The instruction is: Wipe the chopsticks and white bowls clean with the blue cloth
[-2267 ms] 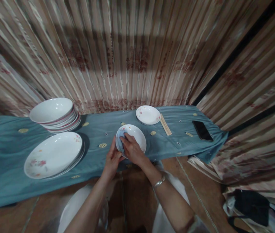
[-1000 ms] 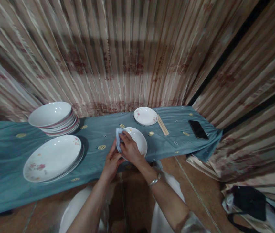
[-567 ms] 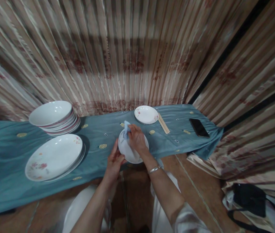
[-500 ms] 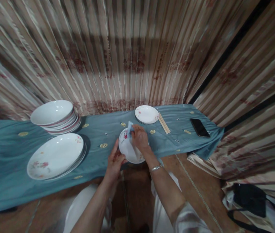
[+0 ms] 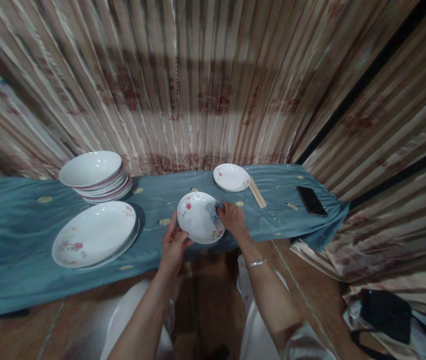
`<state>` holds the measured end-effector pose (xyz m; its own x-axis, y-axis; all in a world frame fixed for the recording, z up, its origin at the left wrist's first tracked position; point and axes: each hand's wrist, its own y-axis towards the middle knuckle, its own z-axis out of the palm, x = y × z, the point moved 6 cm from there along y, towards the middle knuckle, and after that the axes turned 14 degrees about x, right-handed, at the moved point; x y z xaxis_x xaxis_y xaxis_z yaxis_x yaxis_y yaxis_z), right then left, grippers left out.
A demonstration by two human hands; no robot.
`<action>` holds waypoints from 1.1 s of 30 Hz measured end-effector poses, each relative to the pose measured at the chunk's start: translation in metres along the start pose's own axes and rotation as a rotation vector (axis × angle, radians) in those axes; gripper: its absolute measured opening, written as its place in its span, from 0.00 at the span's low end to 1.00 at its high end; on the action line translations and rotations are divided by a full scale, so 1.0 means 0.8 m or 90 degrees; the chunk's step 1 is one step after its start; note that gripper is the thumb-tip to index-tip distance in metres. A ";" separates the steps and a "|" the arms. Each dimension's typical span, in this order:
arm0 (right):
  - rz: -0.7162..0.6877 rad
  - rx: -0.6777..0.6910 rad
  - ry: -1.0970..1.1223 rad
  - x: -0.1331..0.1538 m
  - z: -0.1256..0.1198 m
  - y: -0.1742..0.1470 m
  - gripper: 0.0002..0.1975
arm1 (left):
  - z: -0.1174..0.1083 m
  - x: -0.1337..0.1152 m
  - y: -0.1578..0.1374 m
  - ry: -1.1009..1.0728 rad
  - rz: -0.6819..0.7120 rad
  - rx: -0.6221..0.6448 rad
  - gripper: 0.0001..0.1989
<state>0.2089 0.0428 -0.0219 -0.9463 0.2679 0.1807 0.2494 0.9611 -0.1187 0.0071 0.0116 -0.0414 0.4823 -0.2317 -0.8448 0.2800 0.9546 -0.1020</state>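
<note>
A small white plate with red and orange flowers point(image 5: 197, 220) is held tilted above the near edge of the cloth-covered table. My left hand point(image 5: 174, 244) grips its left rim, thumb on the upper face and fingers beneath. On the plate's right side, my right hand point(image 5: 232, 218) is closed around a bunched bluish cloth point(image 5: 218, 210) that touches the surface. Just beyond lies a short stack of similar small plates point(image 5: 231, 177), with wooden chopsticks point(image 5: 258, 191) along its right side.
Large oval plates point(image 5: 96, 234) are stacked on the left, with a pile of bowls point(image 5: 91, 170) behind them. A black phone point(image 5: 312, 201) rests toward the right end of the teal tablecloth point(image 5: 160, 195). Pleated curtains point(image 5: 205, 75) hang behind. A black bag point(image 5: 385, 315) sits at lower right.
My right hand has moved with the cloth from the plate's upper left part to its right side, uncovering the middle. My left hand still holds the rim; the view has shifted slightly.
</note>
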 end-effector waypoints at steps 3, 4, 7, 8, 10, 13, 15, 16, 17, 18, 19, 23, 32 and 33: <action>0.004 0.006 -0.018 0.003 0.003 -0.003 0.14 | -0.003 -0.004 0.003 -0.008 0.013 -0.005 0.48; 0.003 0.008 -0.018 0.004 0.004 -0.004 0.14 | -0.004 -0.005 0.004 -0.007 0.015 -0.009 0.48; 0.003 0.020 -0.006 0.005 0.007 -0.005 0.14 | -0.006 -0.006 0.006 -0.002 0.018 -0.019 0.48; 0.004 0.025 0.000 0.004 0.007 -0.006 0.14 | -0.007 -0.006 0.007 0.001 0.020 -0.021 0.48; 0.005 0.036 0.010 0.003 0.009 -0.007 0.13 | -0.008 -0.006 0.009 0.007 0.027 -0.021 0.48; 0.001 0.057 0.031 0.003 0.013 -0.011 0.14 | -0.011 -0.006 0.011 0.016 0.035 -0.023 0.47; 0.001 0.078 0.052 0.003 0.017 -0.015 0.14 | -0.012 -0.006 0.013 0.019 0.040 -0.029 0.47; 0.002 0.089 0.062 0.003 0.019 -0.016 0.15 | -0.012 -0.006 0.013 0.020 0.044 -0.033 0.47; 0.002 0.099 0.074 0.004 0.021 -0.018 0.15 | -0.012 -0.006 0.014 0.019 0.046 -0.038 0.47; 0.000 0.110 0.088 0.004 0.023 -0.020 0.16 | -0.013 -0.006 0.014 0.017 0.046 -0.043 0.47; -0.002 0.119 0.104 0.004 0.025 -0.021 0.16 | -0.012 -0.005 0.015 0.014 0.046 -0.047 0.47; 0.000 0.142 0.167 0.001 0.027 -0.023 0.17 | -0.011 -0.001 0.016 0.001 0.042 -0.058 0.48; -0.023 0.075 0.087 -0.013 0.011 -0.006 0.13 | 0.001 0.004 0.012 -0.007 -0.015 -0.009 0.26; -0.025 0.063 0.079 -0.016 0.008 -0.003 0.12 | 0.002 0.003 0.011 -0.008 -0.028 -0.006 0.22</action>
<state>0.2187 0.0365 -0.0305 -0.9208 0.2419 0.3061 0.1847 0.9614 -0.2041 0.0124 0.0193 -0.0437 0.4802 -0.2761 -0.8326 0.2933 0.9451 -0.1442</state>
